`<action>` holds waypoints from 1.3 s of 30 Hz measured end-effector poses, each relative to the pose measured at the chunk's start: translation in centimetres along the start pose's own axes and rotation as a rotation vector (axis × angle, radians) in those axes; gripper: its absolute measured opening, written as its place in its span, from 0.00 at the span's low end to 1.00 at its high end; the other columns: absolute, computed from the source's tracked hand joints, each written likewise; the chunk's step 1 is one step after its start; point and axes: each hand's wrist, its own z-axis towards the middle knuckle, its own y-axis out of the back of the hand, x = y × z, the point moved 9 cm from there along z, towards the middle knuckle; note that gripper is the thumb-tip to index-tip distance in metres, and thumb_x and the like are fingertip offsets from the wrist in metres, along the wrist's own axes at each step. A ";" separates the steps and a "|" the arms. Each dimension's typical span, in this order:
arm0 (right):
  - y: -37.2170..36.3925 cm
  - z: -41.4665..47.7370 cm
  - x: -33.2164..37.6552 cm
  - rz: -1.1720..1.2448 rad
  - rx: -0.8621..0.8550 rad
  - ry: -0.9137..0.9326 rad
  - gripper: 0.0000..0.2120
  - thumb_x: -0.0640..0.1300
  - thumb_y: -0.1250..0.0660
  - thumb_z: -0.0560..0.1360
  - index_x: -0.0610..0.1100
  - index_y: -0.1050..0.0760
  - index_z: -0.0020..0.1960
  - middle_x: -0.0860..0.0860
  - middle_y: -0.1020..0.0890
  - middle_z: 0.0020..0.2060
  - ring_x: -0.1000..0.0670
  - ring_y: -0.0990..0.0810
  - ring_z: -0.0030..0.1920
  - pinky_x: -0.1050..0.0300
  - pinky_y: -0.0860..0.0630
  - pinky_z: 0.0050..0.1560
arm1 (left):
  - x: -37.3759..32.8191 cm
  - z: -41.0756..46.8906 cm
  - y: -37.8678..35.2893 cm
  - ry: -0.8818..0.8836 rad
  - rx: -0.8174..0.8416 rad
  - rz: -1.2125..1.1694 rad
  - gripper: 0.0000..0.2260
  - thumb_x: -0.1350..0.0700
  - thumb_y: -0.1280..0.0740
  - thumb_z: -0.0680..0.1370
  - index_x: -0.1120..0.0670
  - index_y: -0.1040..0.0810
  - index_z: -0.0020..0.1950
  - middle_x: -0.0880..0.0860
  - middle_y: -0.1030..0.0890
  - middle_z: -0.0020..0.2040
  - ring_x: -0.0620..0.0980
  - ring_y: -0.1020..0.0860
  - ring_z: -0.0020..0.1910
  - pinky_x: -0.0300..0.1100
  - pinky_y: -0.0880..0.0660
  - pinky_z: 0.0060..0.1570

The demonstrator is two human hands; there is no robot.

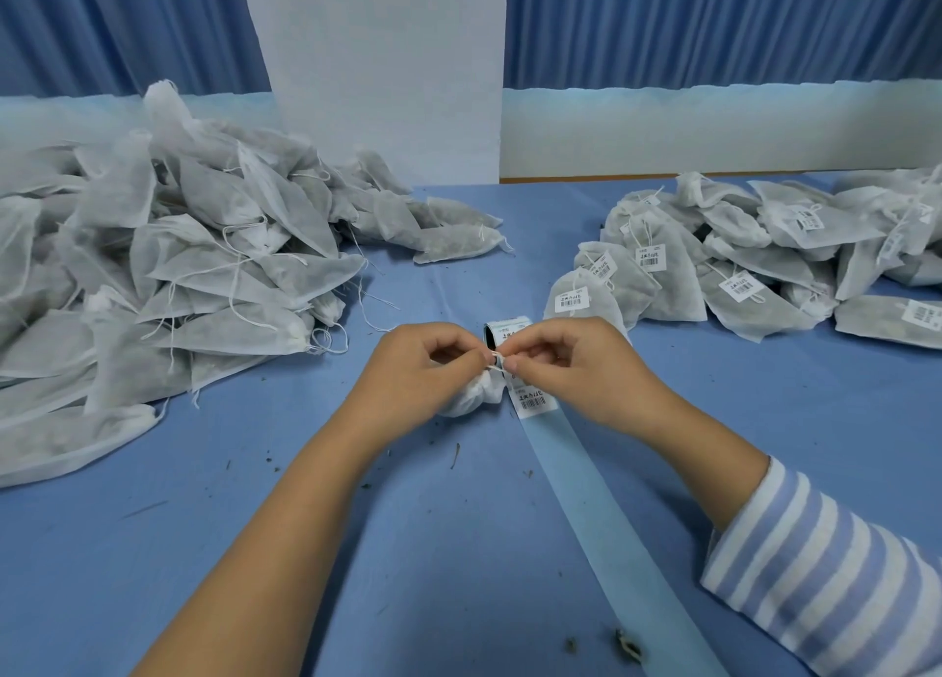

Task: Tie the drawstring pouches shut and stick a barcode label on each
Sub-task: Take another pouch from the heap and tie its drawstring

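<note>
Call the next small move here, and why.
Probably pull the drawstring ends apart to tighten the knot. The left hand and right hand each pinch the string above the gathered neck of the pouch, so tying looks unfinished. No label shows on it; the next barcode label waits on the strip beside it.

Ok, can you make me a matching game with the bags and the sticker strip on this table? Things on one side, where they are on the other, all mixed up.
Things:
1. pouch being tied
2. plain pouches pile
3. labelled pouches pile
4. label strip

Places:
A. heaped on the left of the table
B. running down the middle toward the person
C. its drawstring pinched by the left hand and right hand
D. heaped on the right

Pairs: 1-C, 2-A, 3-D, 4-B.
</note>
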 end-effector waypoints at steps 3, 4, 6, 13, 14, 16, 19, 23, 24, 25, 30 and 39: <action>-0.3 -0.1 -0.3 -0.026 0.031 -0.026 0.04 0.39 0.29 0.75 0.46 0.17 0.44 0.43 0.16 0.39 0.47 0.21 0.38 0.54 0.23 0.43 | 0.0 0.0 0.1 -0.005 -0.011 0.016 0.08 0.59 0.29 0.76 0.49 0.16 0.38 0.42 0.17 0.35 0.37 0.23 0.36 0.27 0.30 0.39; -0.4 0.0 -0.4 0.000 0.047 -0.041 0.03 0.39 0.29 0.76 0.45 0.17 0.44 0.43 0.16 0.39 0.49 0.21 0.38 0.55 0.24 0.43 | 0.0 0.0 0.1 -0.006 -0.014 0.015 0.08 0.59 0.29 0.76 0.49 0.16 0.38 0.43 0.17 0.36 0.37 0.23 0.36 0.28 0.29 0.39; -0.5 0.0 -0.6 0.069 0.090 -0.072 0.03 0.39 0.31 0.76 0.42 0.17 0.46 0.49 0.17 0.35 0.56 0.21 0.37 0.63 0.25 0.42 | 0.1 0.1 0.1 -0.001 -0.018 -0.012 0.08 0.60 0.29 0.76 0.50 0.15 0.40 0.43 0.17 0.35 0.36 0.24 0.34 0.27 0.30 0.38; -0.6 0.1 -0.2 0.198 0.093 -0.065 0.07 0.32 0.32 0.75 0.42 0.20 0.48 0.52 0.18 0.37 0.56 0.20 0.38 0.67 0.25 0.42 | 0.9 0.3 -0.1 0.105 0.009 -0.239 0.07 0.63 0.32 0.78 0.56 0.15 0.43 0.46 0.18 0.34 0.39 0.26 0.31 0.29 0.31 0.35; -0.6 0.1 -0.1 0.202 0.072 -0.054 0.07 0.31 0.32 0.75 0.43 0.21 0.48 0.50 0.18 0.38 0.54 0.21 0.39 0.65 0.24 0.42 | 1.0 0.3 -0.1 0.121 0.019 -0.252 0.07 0.62 0.32 0.78 0.55 0.15 0.43 0.48 0.16 0.37 0.41 0.24 0.34 0.32 0.30 0.38; -0.3 0.1 0.2 0.195 0.020 -0.021 0.08 0.31 0.31 0.75 0.43 0.25 0.46 0.47 0.20 0.38 0.50 0.22 0.39 0.61 0.25 0.42 | 1.0 0.3 -0.5 0.146 0.061 -0.274 0.09 0.61 0.34 0.79 0.54 0.16 0.43 0.46 0.16 0.38 0.40 0.23 0.36 0.31 0.29 0.39; 0.1 0.1 0.5 0.191 -0.042 0.023 0.09 0.31 0.30 0.74 0.43 0.25 0.43 0.49 0.22 0.37 0.51 0.25 0.36 0.60 0.26 0.41 | 0.9 0.2 -1.1 0.172 0.113 -0.285 0.10 0.60 0.35 0.79 0.53 0.17 0.41 0.44 0.18 0.35 0.37 0.24 0.33 0.27 0.30 0.35; 0.3 -0.1 0.8 0.113 -0.089 0.082 0.09 0.31 0.31 0.74 0.45 0.23 0.43 0.55 0.20 0.37 0.55 0.23 0.37 0.62 0.26 0.42 | 1.1 0.2 -1.3 0.190 0.128 -0.294 0.10 0.60 0.36 0.80 0.54 0.19 0.41 0.44 0.20 0.32 0.38 0.26 0.30 0.27 0.31 0.32; 0.3 -0.2 0.9 0.084 -0.101 0.096 0.10 0.32 0.31 0.74 0.46 0.22 0.44 0.56 0.19 0.38 0.55 0.22 0.38 0.63 0.25 0.42 | 1.0 0.1 -1.4 0.192 0.138 -0.298 0.10 0.60 0.37 0.80 0.54 0.20 0.40 0.44 0.20 0.32 0.38 0.26 0.30 0.28 0.31 0.32; 0.3 -0.3 0.9 0.059 -0.113 0.103 0.10 0.32 0.31 0.75 0.48 0.21 0.45 0.56 0.19 0.38 0.55 0.21 0.39 0.63 0.25 0.43 | 1.0 0.1 -1.4 0.192 0.147 -0.300 0.10 0.60 0.37 0.80 0.54 0.20 0.40 0.44 0.21 0.32 0.38 0.26 0.30 0.28 0.31 0.32; -0.6 -0.2 0.9 -0.088 -0.050 0.091 0.11 0.35 0.33 0.77 0.51 0.21 0.44 0.56 0.20 0.39 0.57 0.22 0.41 0.63 0.26 0.46 | 1.3 0.2 -1.2 0.204 0.124 -0.252 0.09 0.59 0.36 0.79 0.54 0.19 0.41 0.49 0.21 0.37 0.42 0.27 0.34 0.33 0.31 0.36; -1.2 0.0 -0.6 0.175 0.044 -0.092 0.07 0.34 0.35 0.78 0.42 0.21 0.43 0.46 0.19 0.37 0.53 0.21 0.39 0.64 0.24 0.41 | 0.8 0.3 -1.3 0.113 0.084 -0.193 0.07 0.60 0.33 0.79 0.55 0.17 0.44 0.54 0.20 0.39 0.45 0.28 0.37 0.37 0.32 0.40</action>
